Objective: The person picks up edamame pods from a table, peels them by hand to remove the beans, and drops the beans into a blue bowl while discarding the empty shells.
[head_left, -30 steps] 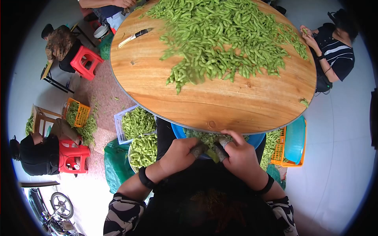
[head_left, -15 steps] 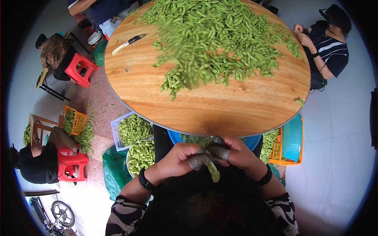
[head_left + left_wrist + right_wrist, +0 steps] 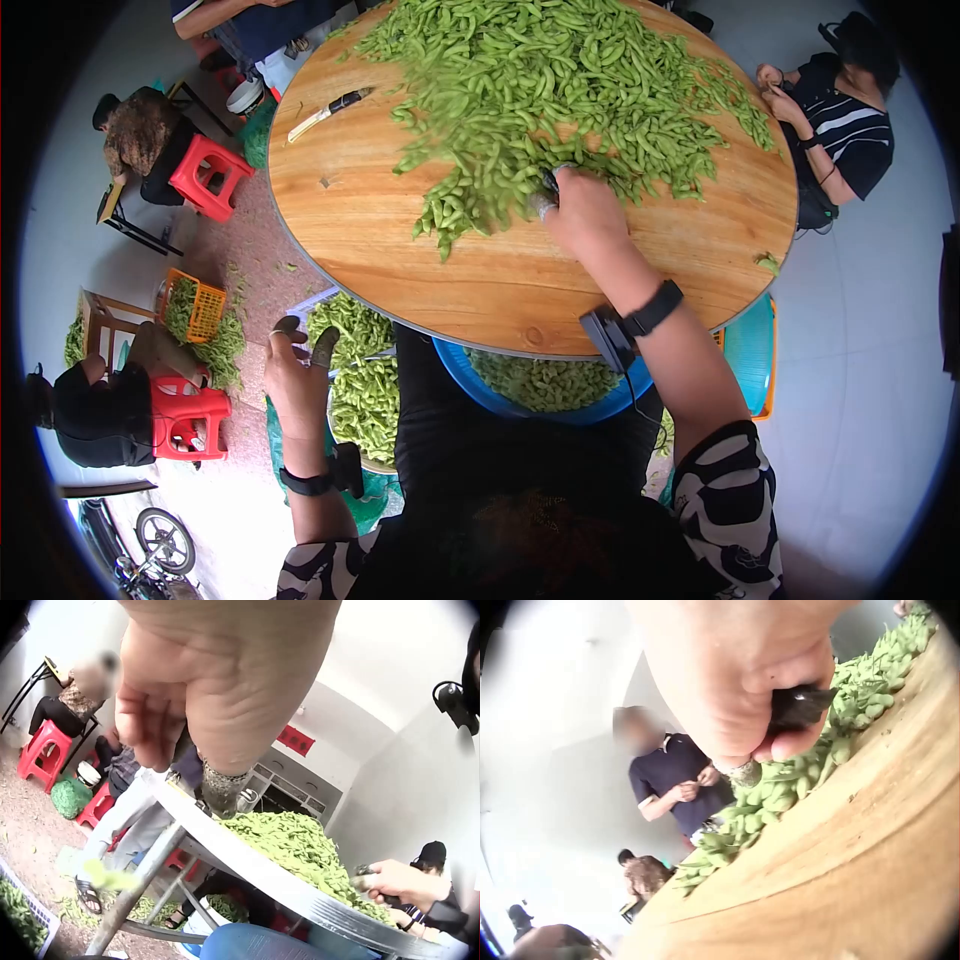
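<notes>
My left hand (image 3: 292, 385) hangs over the pod containers left of my lap, its covered thumb and forefinger apart and nothing between them. A blurred green pod (image 3: 109, 876) is in the air below the left hand (image 3: 225, 682) in the left wrist view. Over the table, my right hand (image 3: 588, 215) reaches to the near edge of the green pod pile (image 3: 560, 70). In the right wrist view, the right hand (image 3: 742, 682) has fingers curled round a small black object (image 3: 802, 706), with its wrapped thumb against the pods (image 3: 780, 796). Whether it pinches a pod is hidden.
A knife (image 3: 330, 112) lies on the round wooden table (image 3: 400, 270). Below its near edge, a blue basin (image 3: 455, 375) holds small green pieces. Pod-filled containers stand left; a teal basket (image 3: 748, 350) stands right. Several people sit or stand around.
My hands have parted from over the basin, where they held a pod together. The left moved out left and opened; the right reached forward to the pile, uncovering the basin.
</notes>
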Action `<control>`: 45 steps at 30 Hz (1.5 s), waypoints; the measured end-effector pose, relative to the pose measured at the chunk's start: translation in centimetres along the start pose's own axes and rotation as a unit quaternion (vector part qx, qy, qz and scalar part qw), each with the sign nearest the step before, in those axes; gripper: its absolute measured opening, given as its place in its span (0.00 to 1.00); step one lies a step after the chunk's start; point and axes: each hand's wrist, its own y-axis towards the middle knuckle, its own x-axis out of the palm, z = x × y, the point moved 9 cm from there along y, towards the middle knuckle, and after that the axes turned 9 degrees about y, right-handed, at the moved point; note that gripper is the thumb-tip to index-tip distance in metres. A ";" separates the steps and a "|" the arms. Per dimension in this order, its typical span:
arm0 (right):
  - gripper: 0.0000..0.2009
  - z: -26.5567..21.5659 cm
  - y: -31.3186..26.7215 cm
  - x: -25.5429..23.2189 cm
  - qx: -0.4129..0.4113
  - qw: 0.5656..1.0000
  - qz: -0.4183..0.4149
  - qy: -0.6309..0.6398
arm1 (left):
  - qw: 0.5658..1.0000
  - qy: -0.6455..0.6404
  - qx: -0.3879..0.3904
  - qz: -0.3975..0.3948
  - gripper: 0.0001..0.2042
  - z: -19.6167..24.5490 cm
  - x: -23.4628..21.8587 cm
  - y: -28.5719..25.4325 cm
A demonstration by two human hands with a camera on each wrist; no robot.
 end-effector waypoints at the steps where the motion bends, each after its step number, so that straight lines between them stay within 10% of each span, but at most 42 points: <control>1: 0.10 0.0 -0.1 0.0 0.000 1.000 0.001 0.001 | 0.999 -0.037 0.009 0.028 0.18 0.8 -0.5 0.0; 7: 0.09 -0.5 -5.2 -0.8 -0.047 0.996 -0.018 0.069 | 0.937 -0.310 0.135 -0.084 0.12 11.0 2.7 -1.9; 9: 0.07 1.5 -8.1 1.7 0.188 0.864 -0.156 0.440 | 0.891 -0.403 0.131 -0.160 0.13 14.6 4.3 -2.8; 10: 0.06 0.3 -9.4 1.5 0.215 0.843 -0.189 0.456 | 0.891 -0.405 0.130 -0.160 0.13 15.9 4.7 -2.9; 12: 0.05 -1.5 -11.9 2.4 0.249 0.766 -0.242 0.542 | 0.755 -0.569 0.054 -0.320 0.11 18.6 7.3 -4.0; 15: 0.08 -2.0 -12.4 2.8 0.228 0.737 -0.234 0.591 | 0.684 -0.659 0.000 -0.311 0.08 18.7 8.3 -4.1; 18: 0.10 -0.7 -8.5 0.9 0.183 0.888 -0.168 0.386 | 0.718 -0.648 0.010 -0.255 0.08 16.5 7.3 -2.8; 20: 0.11 -0.4 -4.4 -0.8 -0.001 0.976 -0.010 0.219 | 0.772 -0.604 0.000 -0.198 0.08 12.9 6.6 -2.1; 25: 0.09 -1.1 0.6 -0.3 -0.092 0.995 0.031 0.029 | 0.959 -0.282 0.035 0.010 0.08 1.9 2.3 0.0; 27: 0.09 -1.3 0.7 0.5 -0.092 0.996 0.002 -0.002 | 0.992 -0.103 -0.063 -0.029 0.10 -0.8 0.9 0.0; 28: 0.09 -1.0 0.5 0.5 -0.067 0.998 -0.007 0.011 | 0.998 -0.009 0.014 0.054 0.11 0.0 -0.8 0.0; 31: 0.10 -0.8 -1.5 -0.4 -0.003 0.994 -0.034 0.103 | 0.986 0.006 0.072 0.150 0.12 3.8 -2.6 -0.4; 36: 0.15 -1.4 -7.8 -0.2 0.074 0.904 -0.044 0.419 | 0.915 -0.367 0.150 -0.072 0.11 14.9 2.1 -1.6; 38: 0.14 -2.2 -10.1 0.0 0.079 0.872 -0.044 0.481 | 0.827 -0.508 0.089 -0.225 0.12 18.2 5.4 -2.6; 39: 0.14 -2.6 -10.9 0.6 0.063 0.858 -0.057 0.507 | 0.706 -0.613 0.005 -0.356 0.12 19.9 7.2 -3.6; 45: 0.14 -2.9 -13.5 -2.0 -0.022 0.871 -0.057 0.488 | 0.685 -0.619 -0.016 -0.383 0.13 19.3 9.1 -4.8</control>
